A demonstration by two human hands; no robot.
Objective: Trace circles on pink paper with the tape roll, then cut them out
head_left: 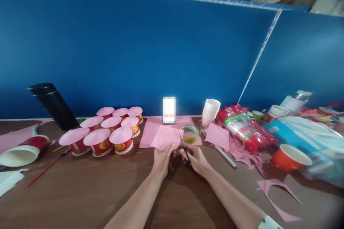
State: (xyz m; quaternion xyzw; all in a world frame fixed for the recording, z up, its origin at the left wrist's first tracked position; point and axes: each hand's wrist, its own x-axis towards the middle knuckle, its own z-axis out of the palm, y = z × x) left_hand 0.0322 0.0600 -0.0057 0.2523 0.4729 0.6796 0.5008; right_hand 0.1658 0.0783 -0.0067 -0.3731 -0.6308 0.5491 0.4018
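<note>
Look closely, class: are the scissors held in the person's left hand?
No, the right hand holds the scissors, while the left hand grips the pink sheet.

A blue partition point(150, 53) runs behind the far edge of the table point(67, 193). Near that edge, toward the table's left side, is a black flask point(53, 105); farther left, a red paper cup point(32, 150) lies on its side, with a red-handled brush point(44, 170) nearby. Right of the far edge's middle stands a stack of white cups point(211, 111). Toward the table's right side are a red-and-green packet point(236, 128), an orange cup point(291, 159) and blue plastic packaging point(290, 130).
</note>
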